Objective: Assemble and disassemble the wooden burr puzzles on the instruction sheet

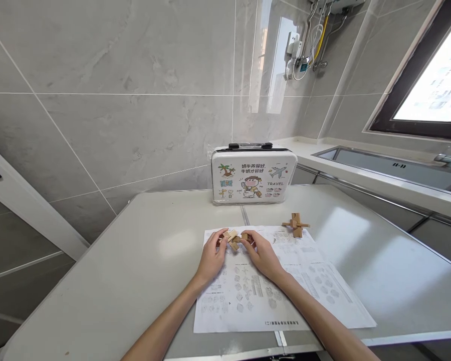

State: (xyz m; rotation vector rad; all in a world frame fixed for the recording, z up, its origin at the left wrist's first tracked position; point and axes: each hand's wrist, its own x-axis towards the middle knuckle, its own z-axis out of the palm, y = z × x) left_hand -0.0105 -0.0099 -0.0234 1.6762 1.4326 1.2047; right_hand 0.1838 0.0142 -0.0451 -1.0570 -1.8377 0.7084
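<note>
Both hands meet over a large printed instruction sheet (pixel 285 296) on the pale table (pixel 135 260). My left hand (pixel 212 256) pinches the left side of a small wooden interlocking puzzle (pixel 233 238). My right hand (pixel 261 253) grips the puzzle's right side, fingers curled round its pieces. The puzzle sits low over the sheet's far edge. A second wooden puzzle (pixel 295 224), cross-shaped with sticks pointing out, stands untouched on the sheet's far right corner.
A white case with cartoon pictures and the word TRAVEL (pixel 253 174) stands upright at the table's far edge against the tiled wall. A counter with a steel sink (pixel 391 165) runs along the right under a window. A seam splits the table down the middle.
</note>
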